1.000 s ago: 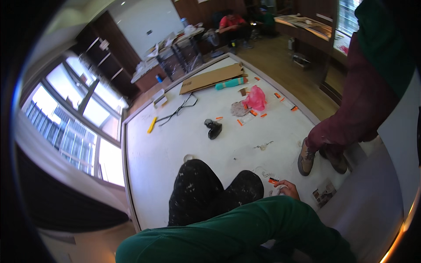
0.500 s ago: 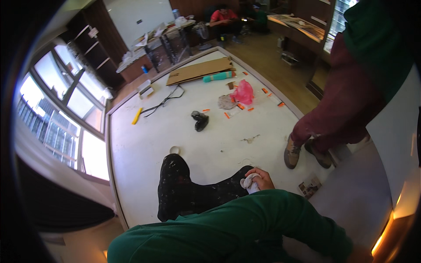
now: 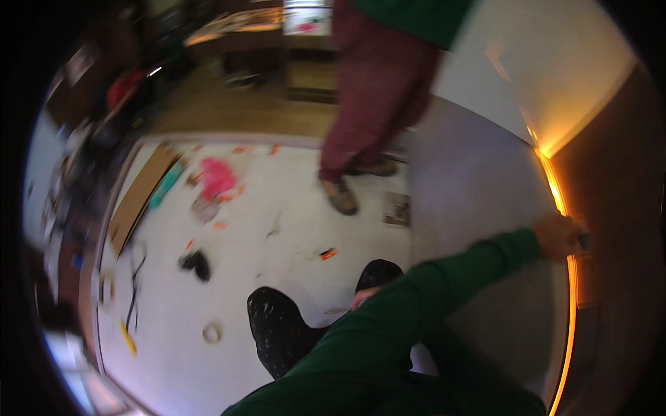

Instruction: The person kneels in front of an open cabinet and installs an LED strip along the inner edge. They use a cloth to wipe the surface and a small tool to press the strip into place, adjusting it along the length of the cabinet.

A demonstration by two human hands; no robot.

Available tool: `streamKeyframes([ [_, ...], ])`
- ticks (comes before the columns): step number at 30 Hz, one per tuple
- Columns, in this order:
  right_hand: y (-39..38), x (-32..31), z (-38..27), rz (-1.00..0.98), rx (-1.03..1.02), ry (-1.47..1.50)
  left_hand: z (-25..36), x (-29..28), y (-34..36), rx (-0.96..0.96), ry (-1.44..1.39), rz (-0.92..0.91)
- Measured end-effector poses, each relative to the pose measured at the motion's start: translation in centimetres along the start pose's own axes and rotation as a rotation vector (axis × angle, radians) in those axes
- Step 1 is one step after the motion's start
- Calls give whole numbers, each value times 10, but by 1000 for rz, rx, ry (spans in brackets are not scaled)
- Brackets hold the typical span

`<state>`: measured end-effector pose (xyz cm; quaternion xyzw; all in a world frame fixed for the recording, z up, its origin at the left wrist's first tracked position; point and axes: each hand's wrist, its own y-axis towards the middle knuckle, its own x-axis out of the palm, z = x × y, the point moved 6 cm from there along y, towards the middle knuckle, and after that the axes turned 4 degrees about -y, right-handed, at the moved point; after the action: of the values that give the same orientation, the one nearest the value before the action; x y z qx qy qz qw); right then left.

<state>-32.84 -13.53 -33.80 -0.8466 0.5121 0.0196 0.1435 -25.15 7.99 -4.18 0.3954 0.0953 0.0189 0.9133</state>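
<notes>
White sheeting (image 3: 277,208) covers the floor, with items scattered across it. At far left lie a yellow tool (image 3: 127,339), a black cable (image 3: 133,277), a roll of tape (image 3: 211,333) and a flat cardboard piece (image 3: 139,200). Further right are a black object (image 3: 195,263), a teal tube (image 3: 165,185) and a pink bundle (image 3: 216,178). The person kneels in paint-spattered dark trousers (image 3: 281,329). The left hand (image 3: 365,297) rests at the knee, mostly hidden by the green sleeve; its grip cannot be determined. A second person (image 3: 371,90) in maroon trousers stands behind. The right hand (image 3: 558,236) reaches to the glowing orange strip (image 3: 570,305) on the wall at right, fingers curled around a small dark object (image 3: 583,240), which touches the strip.
</notes>
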Motion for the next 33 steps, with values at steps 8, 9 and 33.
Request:
streamKeyframes([
  [8,-33,68,-56,-151,525,-360,3,-4,2,-25,2,22],
  [9,-34,74,-64,-205,575,-417,3,-4,1,-44,16,10],
  [33,-232,-37,-286,-325,662,-968,4,1,-3,5,134,48],
])
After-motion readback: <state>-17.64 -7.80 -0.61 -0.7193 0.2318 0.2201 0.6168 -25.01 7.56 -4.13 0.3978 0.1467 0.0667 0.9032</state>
